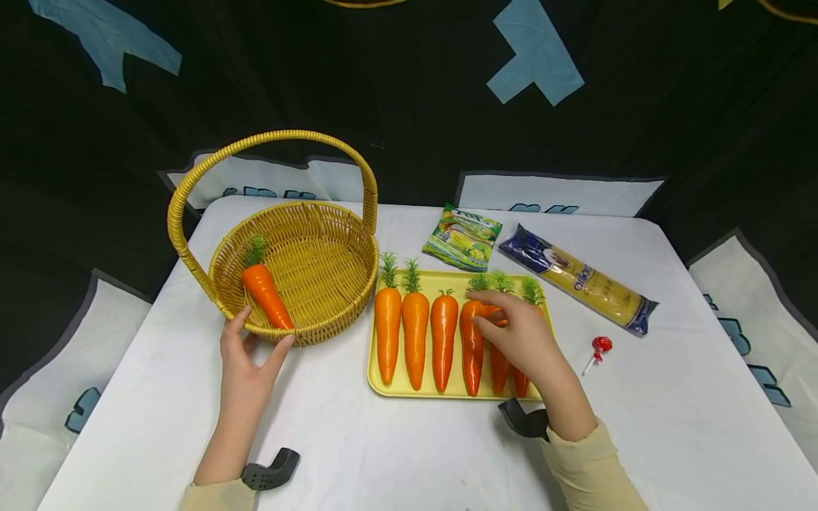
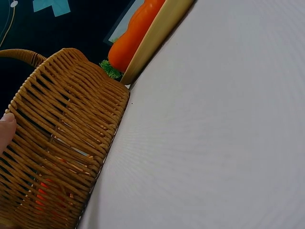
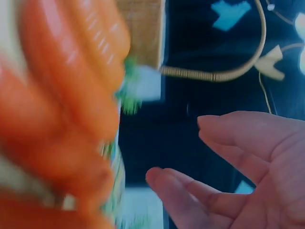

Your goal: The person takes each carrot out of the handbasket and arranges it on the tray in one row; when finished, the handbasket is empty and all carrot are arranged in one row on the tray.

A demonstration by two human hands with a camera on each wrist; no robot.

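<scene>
My left hand (image 1: 246, 372) rests against the near rim of a yellow wicker basket (image 1: 341, 323), its thumb and fingers spread apart. A fingertip (image 2: 5, 131) touches the basket's weave in the left wrist view. Inside the basket, on the left, leans one orange carrot (image 1: 267, 294) with a green top. Over the right part of a yellow tray (image 1: 409, 391) hovers my right hand (image 1: 524, 333), thumb and fingers apart with nothing between them. Several carrots (image 1: 444, 341) lie side by side on the tray; the hand partly covers those at the right.
Behind the tray lies a green packet (image 1: 463, 238). A long pasta bag (image 1: 578, 280) with blue ends is to its right, and a red lollipop (image 1: 601, 345) lies nearer. The basket's tall handle (image 1: 281, 135) arches above its bowl. A dark curtain (image 1: 415, 106) hangs behind the table.
</scene>
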